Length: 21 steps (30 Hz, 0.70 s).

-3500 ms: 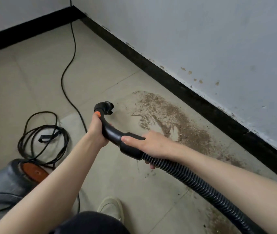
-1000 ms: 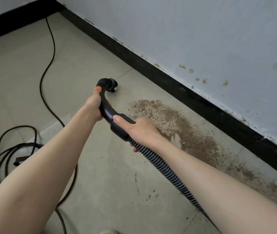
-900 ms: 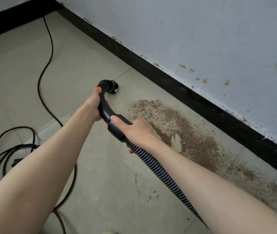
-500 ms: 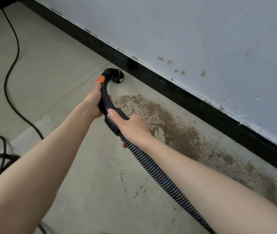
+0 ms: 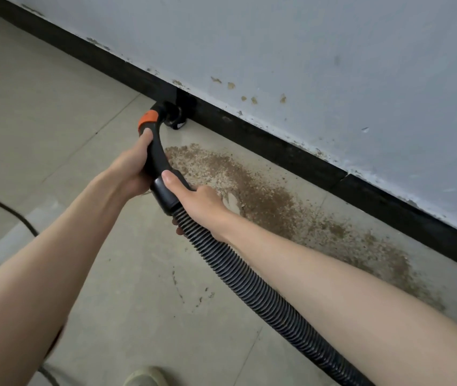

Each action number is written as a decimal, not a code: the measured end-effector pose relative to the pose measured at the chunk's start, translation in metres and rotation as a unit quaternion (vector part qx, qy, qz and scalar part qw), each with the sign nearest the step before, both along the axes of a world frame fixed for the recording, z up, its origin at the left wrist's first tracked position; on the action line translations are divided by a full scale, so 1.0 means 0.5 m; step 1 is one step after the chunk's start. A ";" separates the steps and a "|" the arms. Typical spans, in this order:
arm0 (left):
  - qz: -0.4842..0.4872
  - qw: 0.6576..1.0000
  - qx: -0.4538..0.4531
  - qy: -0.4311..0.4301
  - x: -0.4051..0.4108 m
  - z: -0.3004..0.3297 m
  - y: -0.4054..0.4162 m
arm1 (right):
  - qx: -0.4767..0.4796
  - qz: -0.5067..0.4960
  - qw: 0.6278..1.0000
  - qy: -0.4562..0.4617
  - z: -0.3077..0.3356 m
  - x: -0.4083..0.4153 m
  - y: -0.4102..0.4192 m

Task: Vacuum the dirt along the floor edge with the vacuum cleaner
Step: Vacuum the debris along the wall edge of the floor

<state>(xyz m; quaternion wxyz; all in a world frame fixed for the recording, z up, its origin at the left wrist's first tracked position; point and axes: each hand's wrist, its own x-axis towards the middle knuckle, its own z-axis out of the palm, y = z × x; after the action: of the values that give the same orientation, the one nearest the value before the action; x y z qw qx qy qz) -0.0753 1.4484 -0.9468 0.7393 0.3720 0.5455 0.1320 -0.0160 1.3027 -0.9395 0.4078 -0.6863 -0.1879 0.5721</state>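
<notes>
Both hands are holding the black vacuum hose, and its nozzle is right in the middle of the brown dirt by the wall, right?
Not quite. Both hands, left and right, do hold the hose, but the head view shows the nozzle at the black baseboard, past the far end of the dirt, not in the middle of it.

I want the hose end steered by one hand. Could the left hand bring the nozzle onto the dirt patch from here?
Probably yes: the left hand grips the handle, and only bare floor separates the nozzle from the dirt patch.
</notes>
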 end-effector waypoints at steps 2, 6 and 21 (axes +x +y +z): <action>-0.007 1.000 0.009 0.006 -0.003 0.004 0.000 | 0.013 0.017 0.999 0.048 -0.002 0.004 -0.002; -0.018 0.999 0.038 0.018 -0.013 0.012 -0.003 | 0.045 0.064 0.988 0.135 -0.005 0.018 -0.008; 0.004 0.990 0.142 0.010 -0.058 0.357 -0.086 | 0.012 0.080 0.997 -0.003 0.377 0.107 0.116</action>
<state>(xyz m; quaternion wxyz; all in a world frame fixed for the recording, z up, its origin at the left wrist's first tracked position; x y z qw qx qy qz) -0.1043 1.4056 -0.7682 0.6731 0.4727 0.5296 0.2073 0.0373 1.3605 -0.7509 0.3684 -0.6660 -0.2500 0.5985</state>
